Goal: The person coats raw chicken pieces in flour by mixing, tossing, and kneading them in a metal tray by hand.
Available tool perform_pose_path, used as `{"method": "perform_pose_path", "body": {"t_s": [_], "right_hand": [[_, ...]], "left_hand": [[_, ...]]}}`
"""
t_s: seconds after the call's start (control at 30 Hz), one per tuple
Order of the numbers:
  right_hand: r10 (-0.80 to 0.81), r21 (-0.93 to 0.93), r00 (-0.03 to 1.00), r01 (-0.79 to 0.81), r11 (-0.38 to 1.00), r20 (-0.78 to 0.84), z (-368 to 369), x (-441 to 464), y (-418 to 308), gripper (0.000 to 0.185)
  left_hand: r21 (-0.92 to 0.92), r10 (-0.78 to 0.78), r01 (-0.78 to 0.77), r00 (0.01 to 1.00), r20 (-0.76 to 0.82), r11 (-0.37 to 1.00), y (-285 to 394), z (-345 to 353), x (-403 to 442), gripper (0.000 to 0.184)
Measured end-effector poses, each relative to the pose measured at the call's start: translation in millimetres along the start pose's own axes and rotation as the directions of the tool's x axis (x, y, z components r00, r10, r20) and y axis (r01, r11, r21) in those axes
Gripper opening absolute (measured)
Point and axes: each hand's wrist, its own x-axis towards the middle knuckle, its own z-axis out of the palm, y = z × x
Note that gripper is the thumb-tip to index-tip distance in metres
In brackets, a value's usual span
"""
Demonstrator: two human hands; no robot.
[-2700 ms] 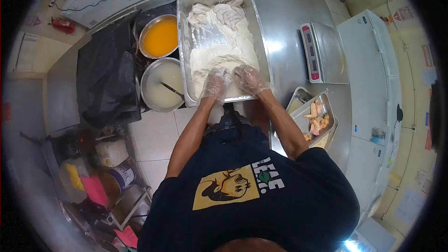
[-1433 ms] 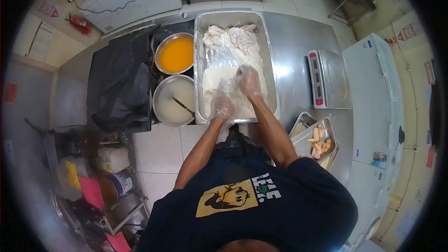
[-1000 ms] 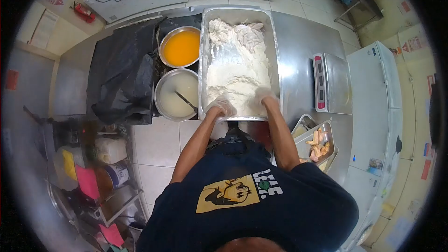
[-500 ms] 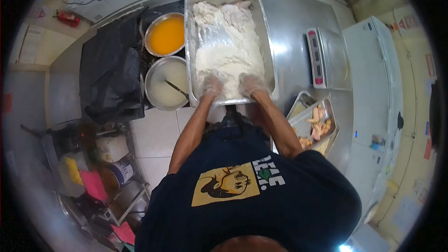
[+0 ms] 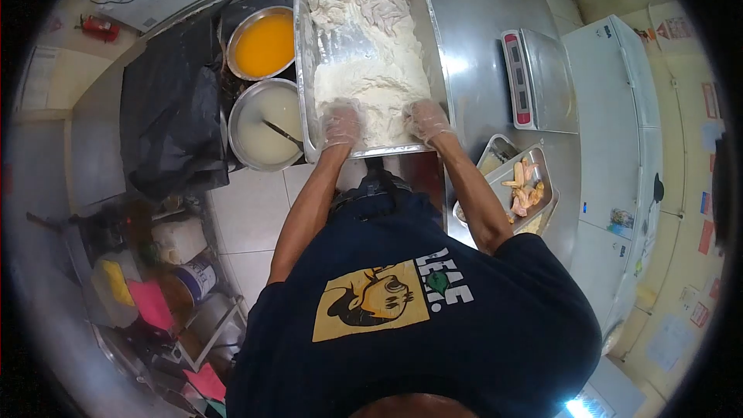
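Note:
A deep metal tray (image 5: 442,54) holds a layer of white flour (image 5: 371,77), with a bare metal patch showing toward its far half. Two flour-coated pieces of what looks like chicken, one at left (image 5: 329,6) and one at right (image 5: 385,8), lie at the tray's far end. My left hand (image 5: 341,124), in a clear plastic glove, touches the flour at the near left corner. My right hand (image 5: 428,119), gloved likewise, is at the near right side, by the tray wall. Both hands appear open and hold nothing I can see; their fingertips are partly hidden by flour and glove.
Left of the tray stand a bowl of orange liquid (image 5: 265,45) and a bowl of cloudy liquid (image 5: 263,120) with a dark-handled utensil (image 5: 282,135). To the right are a scale (image 5: 542,81) and a smaller tray (image 5: 547,186) with raw-looking chicken pieces (image 5: 525,188). Black sheeting (image 5: 174,108) covers the left side.
The view has shifted, so the counter sits slightly higher and further left. My hands have moved apart, the right one toward the tray's right wall, leaving a flour mound between them.

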Motion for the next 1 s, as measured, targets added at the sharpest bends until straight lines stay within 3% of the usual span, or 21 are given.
{"method": "perform_pose_path", "body": {"t_s": [0.1,0.17,0.23,0.27,0.3,0.33,0.37,0.4,0.47,0.6,0.67,0.7,0.77,0.8,0.87,0.9,0.97,1.0], "right_hand": [[0.022,-0.073,1.000,-0.021,0.997,0.018,-15,-4,-16,0.018],[-0.032,0.209,0.959,0.094,0.973,-0.283,-25,-3,-27,0.023],[-0.074,0.209,0.955,0.137,0.968,-0.286,-46,-3,-52,0.025],[-0.115,0.203,0.951,0.178,0.963,-0.288,-53,-4,-65,0.027],[-0.111,0.207,0.952,0.175,0.962,-0.286,-55,-4,-75,0.027],[-0.106,0.329,0.906,0.255,0.909,-0.410,-58,-1,-84,0.022],[-0.082,0.427,0.845,0.348,0.835,-0.528,-60,1,-87,0.017],[-0.083,0.424,0.843,0.350,0.835,-0.531,-58,1,-85,0.017],[-0.028,0.412,0.927,0.193,0.890,-0.374,-49,2,-79,0.021],[0.016,0.415,0.904,0.180,0.892,-0.427,-46,3,-84,0.016],[0.171,0.588,0.918,0.078,0.805,-0.357,-36,6,-77,0.013],[0.173,0.588,0.917,0.078,0.805,-0.359,-39,6,-74,0.013],[0.044,0.386,0.902,0.139,0.912,-0.430,-50,5,-69,0.010],[0.049,0.388,0.901,0.136,0.912,-0.431,-54,6,-68,0.010],[0.196,0.454,0.871,0.034,0.890,-0.450,-62,12,-64,0.010],[0.202,0.453,0.869,0.027,0.891,-0.451,-61,16,-65,0.010],[-0.008,0.285,0.838,0.195,0.938,-0.546,-55,30,-75,0.010],[-0.012,0.281,0.834,0.199,0.939,-0.551,-55,33,-77,0.010]], "left_hand": [[-0.016,-0.024,0.023,0.999,-0.036,1.000,5,1,-5,0.024],[-0.030,-0.019,0.017,0.997,-0.074,0.999,24,-37,-16,0.026],[-0.193,0.170,-0.185,0.981,-0.095,0.964,54,-93,-39,0.032],[-0.191,0.169,-0.184,0.982,-0.089,0.964,59,-86,-40,0.032],[-0.299,0.179,-0.267,0.940,-0.290,0.916,65,-79,-39,0.027],[-0.380,0.155,-0.367,0.861,-0.485,0.849,68,-75,-36,0.022],[-0.474,0.108,-0.290,0.922,-0.373,0.831,68,-74,-31,0.028],[-0.472,0.110,-0.293,0.920,-0.376,0.831,66,-69,-29,0.028],[-0.716,-0.012,-0.241,0.944,-0.329,0.655,60,-58,-24,0.039],[-0.640,0.017,-0.296,0.914,-0.404,0.709,63,-68,-26,0.042],[-0.712,-0.014,-0.218,0.952,-0.305,0.668,58,-56,-15,0.045],[-0.711,-0.011,-0.220,0.952,-0.305,0.668,65,-74,-23,0.045],[-0.654,-0.141,0.052,0.986,-0.084,0.755,85,-128,-46,0.049],[-0.651,-0.137,0.050,0.987,-0.083,0.757,76,-112,-39,0.049],[-0.621,0.000,-0.291,0.905,-0.424,0.728,53,-66,-16,0.054],[-0.623,0.006,-0.294,0.907,-0.422,0.725,65,-76,-22,0.054],[-0.832,0.224,-0.234,0.965,-0.137,0.503,97,-111,-41,0.055],[-0.830,0.225,-0.241,0.964,-0.144,0.503,98,-107,-36,0.055]]}}
